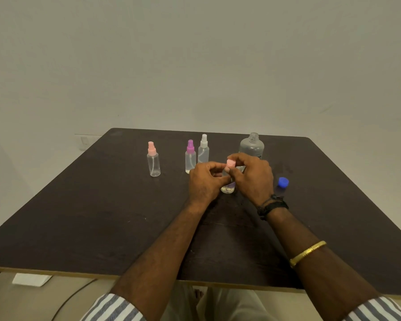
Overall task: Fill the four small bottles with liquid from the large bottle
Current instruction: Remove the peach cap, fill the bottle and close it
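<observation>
Both forearms reached forward from striped sleeves (111, 306) and met over the middle of the table (102, 205). The left grip (205, 181) had its fingers and thumb curled round the upper body of 1 small bottle (228, 188). The right grip (252, 179) arched over from the other side, its fingertips pinching that bottle's pink spray cap (230, 163). The right arm carried black bands (272, 206) at the wrist and a gold bangle (308, 253) further back. The table was a dark brown board with a pale edge, standing against a plain pale wall (195, 66); a white object (30, 279) and a cable lay on the floor below its near edge. The held bottle stood upright, long axis vertical and cap pointing up, near the table's middle; whether its base touched the board could not be told. The 3 other small bottles stood upright and capped behind the grips: a pink-capped bottle (153, 162) well apart on the left, and a purple-capped bottle (190, 158) just beside a white-capped bottle (203, 150). The large bottle (251, 147) stood upright behind the right grip, its neck uncapped and pointing up. A blue cap (283, 182) lay on the table to the right of the right grip.
</observation>
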